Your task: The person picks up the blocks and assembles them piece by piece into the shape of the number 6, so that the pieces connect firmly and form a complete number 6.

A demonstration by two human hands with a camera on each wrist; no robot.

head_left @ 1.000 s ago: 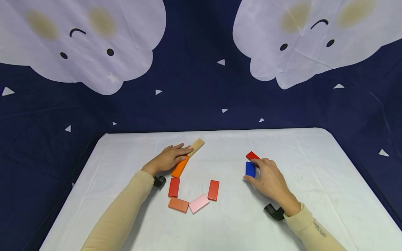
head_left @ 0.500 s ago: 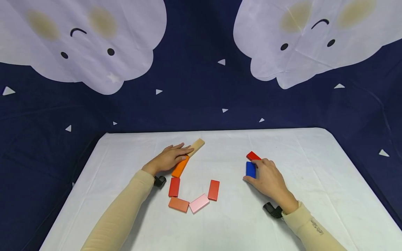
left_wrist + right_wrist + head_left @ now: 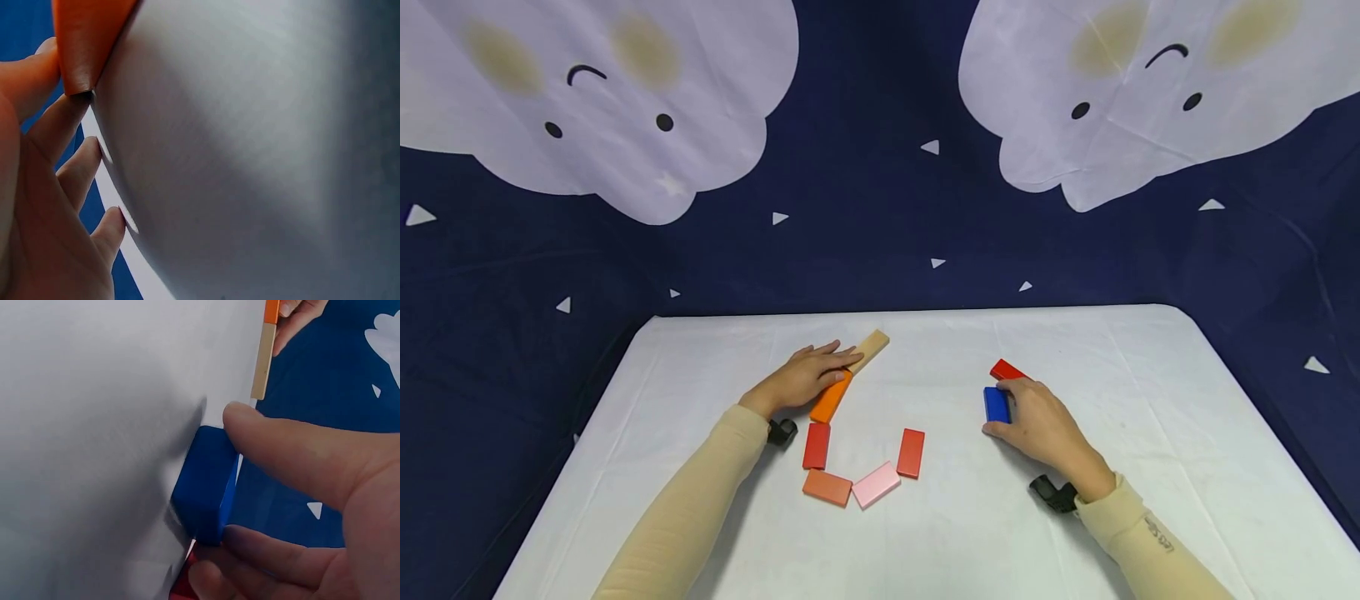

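Note:
In the head view my left hand point(image 3: 801, 379) rests with fingers spread on the natural-wood block point(image 3: 870, 348) and the orange block point(image 3: 831, 397). The left wrist view shows that orange block point(image 3: 87, 50) beside the thumb and forefinger. On the other side of the table my right hand point(image 3: 1047, 425) pinches the blue block point(image 3: 997, 405) between thumb and forefinger. Up close in the right wrist view, the thumb is at one end of the blue block point(image 3: 203, 481) and a finger at the other. Just behind it lies a bright red block point(image 3: 1007, 369), partly hidden by the hand.
Below the orange block a curve continues with a red block point(image 3: 816, 446), a terracotta block point(image 3: 827, 487), a pink block point(image 3: 876, 485) and another red block point(image 3: 911, 453). They lie on a white-covered table point(image 3: 955, 542). A dark blue cloud-print cloth point(image 3: 865, 167) hangs behind.
The blue block has shifted slightly left with my right hand's fingers at it. My left hand and the other blocks have stayed put.

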